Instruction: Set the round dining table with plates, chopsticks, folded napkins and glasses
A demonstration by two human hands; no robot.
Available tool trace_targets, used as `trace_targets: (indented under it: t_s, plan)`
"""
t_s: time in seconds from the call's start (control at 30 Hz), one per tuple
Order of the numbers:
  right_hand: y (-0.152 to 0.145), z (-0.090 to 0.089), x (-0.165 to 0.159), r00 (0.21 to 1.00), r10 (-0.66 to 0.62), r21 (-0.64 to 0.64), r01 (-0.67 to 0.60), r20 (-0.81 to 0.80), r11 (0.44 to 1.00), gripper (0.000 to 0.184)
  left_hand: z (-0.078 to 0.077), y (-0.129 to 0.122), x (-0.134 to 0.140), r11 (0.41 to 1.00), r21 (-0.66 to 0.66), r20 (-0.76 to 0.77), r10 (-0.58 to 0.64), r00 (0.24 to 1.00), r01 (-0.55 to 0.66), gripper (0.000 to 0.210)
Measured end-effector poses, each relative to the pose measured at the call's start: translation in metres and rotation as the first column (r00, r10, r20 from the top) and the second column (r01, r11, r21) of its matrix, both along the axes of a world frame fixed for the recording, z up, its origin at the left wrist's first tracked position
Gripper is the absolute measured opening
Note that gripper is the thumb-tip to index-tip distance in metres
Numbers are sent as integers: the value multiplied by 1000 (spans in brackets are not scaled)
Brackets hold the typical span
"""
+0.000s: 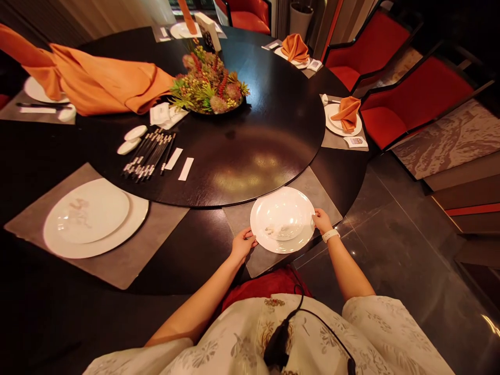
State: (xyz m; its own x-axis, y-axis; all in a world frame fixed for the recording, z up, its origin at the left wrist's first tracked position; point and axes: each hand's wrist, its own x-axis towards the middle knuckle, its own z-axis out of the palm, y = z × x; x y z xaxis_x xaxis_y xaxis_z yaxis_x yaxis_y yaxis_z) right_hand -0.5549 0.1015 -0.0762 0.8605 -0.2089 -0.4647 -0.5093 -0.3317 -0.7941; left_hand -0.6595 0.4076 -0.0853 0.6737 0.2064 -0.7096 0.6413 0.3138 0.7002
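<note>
- Plates (283, 220), stacked, round and glossy white, are gleaming over a grey placemat (318, 195).
- Faint grey-brown markings (270, 229) are showing on them.
- Left hand (243, 245) and right hand (322, 221) are pinching opposite edges.

Looks like a restaurant dining room, to judge from round dark surface (349, 174) with turntable (281, 120) on top, white plates (260, 219) on grey placemats (128, 268), folded orange napkins (347, 113), many chopsticks (150, 153), floral centrepiece (213, 83), red upholstered armchairs (425, 99) around.
</note>
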Motion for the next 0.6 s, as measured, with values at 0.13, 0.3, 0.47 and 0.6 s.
trace_targets:
  t_s: [0.13,0.3,0.47,0.6]
  plan:
    - [3,-3,10,1000,27,-72,-27,-5,997,36,-3,0,1,1000,21,16,15,1000,-15,45]
    - [6,-5,11,998,51,-171,-54,-22,984,41,-3,1,-1,998,51,47,-22,999,19,46]
    - [6,8,9,994,108,-265,-112,-29,958,38,-2,1,-3,993,100,67,-71,995,64,49]
    - [15,36,14,950,309,-585,-229,40,778,32,-3,17,-1,945,248,35,-228,973,213,51]
